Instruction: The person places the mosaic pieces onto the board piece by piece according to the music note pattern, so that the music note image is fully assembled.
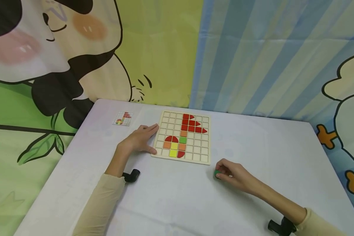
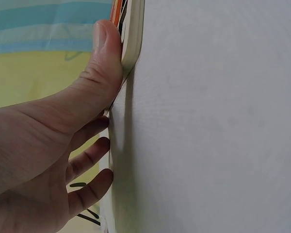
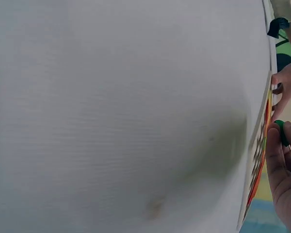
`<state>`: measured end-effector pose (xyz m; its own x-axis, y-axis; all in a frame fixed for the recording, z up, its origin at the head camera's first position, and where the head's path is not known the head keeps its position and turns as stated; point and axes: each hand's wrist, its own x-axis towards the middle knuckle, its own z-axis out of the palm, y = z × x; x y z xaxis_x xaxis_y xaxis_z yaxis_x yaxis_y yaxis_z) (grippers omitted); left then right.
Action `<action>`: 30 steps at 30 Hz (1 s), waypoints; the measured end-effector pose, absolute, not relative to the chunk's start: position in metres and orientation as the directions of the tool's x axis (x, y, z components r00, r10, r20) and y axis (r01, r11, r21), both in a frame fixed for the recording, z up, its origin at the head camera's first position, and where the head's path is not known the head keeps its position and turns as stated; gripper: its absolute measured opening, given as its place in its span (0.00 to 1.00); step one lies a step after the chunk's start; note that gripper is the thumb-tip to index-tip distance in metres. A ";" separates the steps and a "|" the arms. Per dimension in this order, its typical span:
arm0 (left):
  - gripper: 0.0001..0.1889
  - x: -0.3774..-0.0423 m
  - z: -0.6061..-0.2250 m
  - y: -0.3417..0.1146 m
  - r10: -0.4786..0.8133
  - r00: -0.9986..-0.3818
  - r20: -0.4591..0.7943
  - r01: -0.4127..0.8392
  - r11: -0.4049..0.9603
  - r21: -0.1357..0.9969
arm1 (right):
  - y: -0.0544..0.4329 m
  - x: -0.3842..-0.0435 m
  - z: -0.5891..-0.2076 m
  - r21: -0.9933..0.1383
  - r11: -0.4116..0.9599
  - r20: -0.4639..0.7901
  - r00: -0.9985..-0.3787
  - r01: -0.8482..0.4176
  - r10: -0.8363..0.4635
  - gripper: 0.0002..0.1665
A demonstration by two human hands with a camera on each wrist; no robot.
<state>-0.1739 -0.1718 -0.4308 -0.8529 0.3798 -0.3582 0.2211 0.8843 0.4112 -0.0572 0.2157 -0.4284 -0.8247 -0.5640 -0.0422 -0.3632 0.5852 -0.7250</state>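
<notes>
A square wooden grid board (image 1: pixel 197 150) lies on the table, with red, orange, yellow and green pieces set in some of its cells. My left hand (image 1: pixel 139 139) rests at the board's left edge, its thumb by the near corner and its fingers extended along the side. In the left wrist view, the thumb (image 2: pixel 106 53) presses against the board's rim. Right of the board's near corner, my right hand (image 1: pixel 235 175) pinches a small green piece (image 1: pixel 216 173) between thumb and fingertips. The fingers cover much of that piece, so its full shape is hidden.
A small printed card (image 1: pixel 123 119) with a coloured grid pattern lies left of the board, beyond the left hand. The white table (image 1: pixel 177 196) ends at a patterned cloth backdrop (image 1: pixel 165 52) behind. Black wrist devices (image 1: pixel 132 176) sit on both forearms.
</notes>
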 end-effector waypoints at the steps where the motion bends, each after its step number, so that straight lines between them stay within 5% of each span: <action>1: 0.61 -0.174 -0.431 -0.172 0.379 -0.853 -0.359 0.221 0.885 0.411 | 0.212 -0.060 -0.427 -0.743 0.564 -0.037 -0.819 -0.360 -0.572 0.08; 13: 0.60 -0.175 -0.433 -0.172 0.386 -0.850 -0.357 0.231 0.884 0.406 | 0.155 -0.110 -0.411 -0.831 0.426 0.044 -0.805 -0.359 -0.592 0.10; 22: 0.60 -0.178 -0.428 -0.172 0.386 -0.854 -0.348 0.221 0.876 0.429 | 0.086 -0.154 -0.410 -0.764 0.442 0.024 -0.706 -0.469 -0.708 0.09; 30: 0.60 -0.176 -0.430 -0.174 0.395 -0.846 -0.357 0.224 0.873 0.434 | 0.044 -0.162 -0.420 -0.606 0.548 -0.043 -0.664 -0.576 -0.746 0.05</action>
<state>-0.1763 -0.1745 -0.4304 -0.8464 0.3948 -0.3575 0.2239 0.8728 0.4336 -0.1617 0.0437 -0.4196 -0.6644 -0.7461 -0.0431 -0.5762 0.5482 -0.6062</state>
